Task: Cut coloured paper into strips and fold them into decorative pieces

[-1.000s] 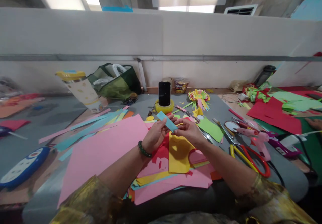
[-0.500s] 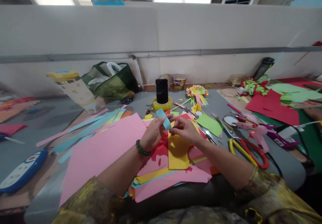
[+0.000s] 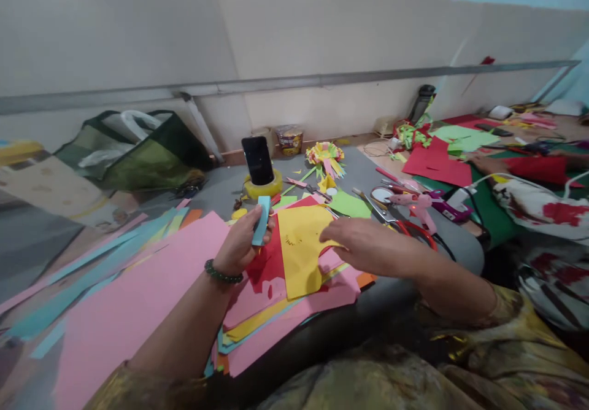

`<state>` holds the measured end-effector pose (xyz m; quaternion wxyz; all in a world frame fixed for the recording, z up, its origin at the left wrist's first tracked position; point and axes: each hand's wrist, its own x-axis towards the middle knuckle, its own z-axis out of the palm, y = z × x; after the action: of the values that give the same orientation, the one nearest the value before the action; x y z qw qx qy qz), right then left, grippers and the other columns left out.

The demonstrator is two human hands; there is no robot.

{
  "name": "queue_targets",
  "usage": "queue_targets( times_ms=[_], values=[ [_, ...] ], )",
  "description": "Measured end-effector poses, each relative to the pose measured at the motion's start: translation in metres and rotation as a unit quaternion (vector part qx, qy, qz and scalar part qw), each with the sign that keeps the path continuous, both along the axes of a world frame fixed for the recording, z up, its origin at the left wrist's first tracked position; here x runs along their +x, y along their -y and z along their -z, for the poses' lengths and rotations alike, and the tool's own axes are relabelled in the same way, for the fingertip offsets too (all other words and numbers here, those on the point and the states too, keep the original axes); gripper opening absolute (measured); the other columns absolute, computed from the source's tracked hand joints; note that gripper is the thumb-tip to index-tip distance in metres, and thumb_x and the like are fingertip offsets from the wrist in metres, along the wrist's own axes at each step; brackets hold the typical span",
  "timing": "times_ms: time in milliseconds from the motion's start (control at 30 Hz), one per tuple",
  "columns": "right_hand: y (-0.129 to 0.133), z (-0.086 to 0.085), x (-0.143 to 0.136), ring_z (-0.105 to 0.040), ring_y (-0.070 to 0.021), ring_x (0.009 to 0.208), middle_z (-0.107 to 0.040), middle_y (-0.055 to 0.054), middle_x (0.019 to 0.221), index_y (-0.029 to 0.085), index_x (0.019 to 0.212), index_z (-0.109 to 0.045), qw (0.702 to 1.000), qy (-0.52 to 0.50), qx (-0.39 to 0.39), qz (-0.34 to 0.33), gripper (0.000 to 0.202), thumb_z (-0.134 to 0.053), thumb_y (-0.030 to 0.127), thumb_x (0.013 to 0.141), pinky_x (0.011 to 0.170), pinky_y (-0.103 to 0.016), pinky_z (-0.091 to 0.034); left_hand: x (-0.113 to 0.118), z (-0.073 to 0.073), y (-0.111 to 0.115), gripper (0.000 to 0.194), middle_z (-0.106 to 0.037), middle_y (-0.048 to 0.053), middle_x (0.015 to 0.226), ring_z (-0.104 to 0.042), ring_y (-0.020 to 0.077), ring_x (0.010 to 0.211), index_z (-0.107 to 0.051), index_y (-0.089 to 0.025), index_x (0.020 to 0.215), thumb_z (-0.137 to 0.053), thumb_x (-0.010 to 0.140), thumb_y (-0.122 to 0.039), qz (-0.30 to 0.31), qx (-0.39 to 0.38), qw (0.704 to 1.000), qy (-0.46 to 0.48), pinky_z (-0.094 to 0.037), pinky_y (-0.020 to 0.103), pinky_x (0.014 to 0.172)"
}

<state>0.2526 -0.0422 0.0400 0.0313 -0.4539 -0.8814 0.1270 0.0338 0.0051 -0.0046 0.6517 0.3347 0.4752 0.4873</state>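
My left hand (image 3: 242,238), with a dark green beaded bracelet at the wrist, pinches a folded light blue paper strip (image 3: 261,221) that stands roughly upright. Over the right part of a yellow sheet (image 3: 299,256), my right hand (image 3: 368,244) hovers with its fingers apart and nothing seen in them. The yellow sheet has a curved cut-out at its right side. Beneath it lie red paper (image 3: 265,266) and a stack of pink, yellow and blue sheets.
Left lie a large pink sheet (image 3: 138,299) and blue strips. A phone (image 3: 258,160) leans on yellow tape. Right are red-handled scissors (image 3: 416,232), a pink glue gun (image 3: 416,204) and a paper flower (image 3: 324,152). Another person's hand (image 3: 488,166) is at far right.
The view has turned right. My right hand has moved away from the blue strip to the right and opened. My left hand still holds the strip, now turned more upright.
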Motion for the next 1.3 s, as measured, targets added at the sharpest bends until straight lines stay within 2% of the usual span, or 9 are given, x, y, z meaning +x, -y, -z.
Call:
queue_targets(
  times_ms=[100, 233, 300, 467, 567, 667, 833, 967, 1300],
  values=[
    [0.012, 0.012, 0.021, -0.066, -0.0220, 0.093, -0.071, -0.009, 0.098, 0.018, 0.098, -0.068, 0.995, 0.087, -0.023, 0.044, 0.029, -0.052, 0.003, 0.079, 0.069, -0.026, -0.044, 0.001, -0.003, 0.002, 0.027, -0.050, -0.004, 0.050, -0.042, 0.0053, 0.035, -0.056, -0.015, 0.074, -0.046, 0.095, -0.028, 0.002, -0.015, 1.000, -0.012, -0.032, 0.012, 0.033],
    [0.011, 0.028, 0.055, -0.066, -0.0222, 0.099, -0.071, -0.011, 0.107, 0.017, 0.104, -0.065, 0.969, 0.079, 0.035, 0.231, 0.030, -0.045, 0.007, 0.085, 0.071, -0.026, -0.043, 0.002, -0.006, 0.003, 0.029, -0.049, -0.003, 0.049, -0.042, 0.0062, 0.034, -0.055, -0.015, 0.076, -0.038, 0.097, -0.024, 0.027, -0.029, 0.999, -0.028, -0.034, 0.013, 0.033],
    [0.006, 0.037, 0.062, -0.067, -0.0229, 0.097, -0.072, -0.011, 0.106, 0.017, 0.104, -0.065, 0.958, 0.092, 0.023, 0.269, 0.026, -0.048, 0.010, 0.084, 0.068, -0.026, -0.042, 0.002, -0.006, 0.004, 0.030, -0.051, -0.003, 0.049, -0.043, 0.0066, 0.034, -0.055, -0.015, 0.075, -0.038, 0.097, -0.025, 0.046, -0.035, 0.998, -0.036, -0.035, 0.013, 0.034],
    [-0.005, 0.055, 0.053, -0.069, -0.0252, 0.089, -0.073, -0.013, 0.099, 0.016, 0.097, -0.066, 0.957, 0.112, 0.006, 0.267, 0.026, -0.051, 0.009, 0.076, 0.059, -0.027, -0.039, 0.000, -0.001, 0.007, 0.025, -0.054, -0.002, 0.052, -0.045, 0.0066, 0.035, -0.055, -0.016, 0.073, -0.053, 0.091, -0.033, 0.090, 0.003, 0.995, -0.043, -0.034, 0.014, 0.033],
    [-0.004, 0.055, 0.059, -0.069, -0.0242, 0.073, -0.073, -0.013, 0.080, 0.018, 0.078, -0.064, 0.956, 0.093, 0.021, 0.278, 0.021, -0.044, 0.012, 0.080, 0.054, -0.028, -0.038, -0.002, 0.004, 0.008, 0.027, -0.054, -0.002, 0.051, -0.043, 0.0054, 0.034, -0.057, -0.015, 0.073, -0.057, 0.089, -0.037, 0.108, 0.033, 0.993, -0.040, -0.033, 0.013, 0.034],
    [0.002, 0.052, 0.073, -0.065, -0.0205, 0.062, -0.068, -0.007, 0.066, 0.022, 0.066, -0.057, 0.956, -0.046, 0.090, 0.275, 0.025, -0.038, 0.014, 0.081, 0.053, -0.028, -0.041, -0.004, 0.008, 0.005, 0.030, -0.052, -0.003, 0.049, -0.041, 0.0050, 0.033, -0.059, -0.014, 0.076, -0.059, 0.087, -0.042, 0.126, 0.028, 0.991, -0.029, -0.030, 0.013, 0.032],
    [0.022, 0.051, 0.058, -0.068, -0.0191, 0.069, -0.074, -0.003, 0.081, 0.024, 0.094, -0.066, 0.961, -0.199, 0.102, 0.162, 0.027, -0.039, 0.027, 0.089, 0.058, -0.027, -0.050, -0.004, 0.008, 0.005, 0.033, -0.050, -0.004, 0.046, -0.040, 0.0053, 0.031, -0.057, -0.016, 0.073, -0.055, 0.090, -0.044, 0.172, 0.017, 0.985, -0.009, -0.028, 0.014, 0.031],
    [0.028, 0.053, 0.033, -0.071, -0.0204, 0.080, -0.076, -0.007, 0.097, 0.023, 0.108, -0.068, 0.964, -0.172, 0.162, 0.118, 0.033, -0.039, 0.033, 0.095, 0.062, -0.028, -0.051, -0.005, 0.008, 0.007, 0.034, -0.052, -0.003, 0.047, -0.043, 0.0055, 0.032, -0.057, -0.016, 0.073, -0.050, 0.092, -0.042, 0.191, 0.015, 0.981, -0.008, -0.031, 0.013, 0.033],
    [0.025, 0.059, 0.024, -0.069, -0.0175, 0.071, -0.075, -0.009, 0.090, 0.023, 0.113, -0.069, 0.956, -0.135, 0.237, 0.112, 0.036, -0.038, 0.035, 0.098, 0.056, -0.025, -0.048, -0.006, 0.008, 0.006, 0.036, -0.051, -0.003, 0.046, -0.042, 0.0056, 0.030, -0.058, -0.015, 0.071, -0.051, 0.092, -0.043, 0.205, -0.002, 0.979, -0.006, -0.030, 0.013, 0.031]
  ],
)
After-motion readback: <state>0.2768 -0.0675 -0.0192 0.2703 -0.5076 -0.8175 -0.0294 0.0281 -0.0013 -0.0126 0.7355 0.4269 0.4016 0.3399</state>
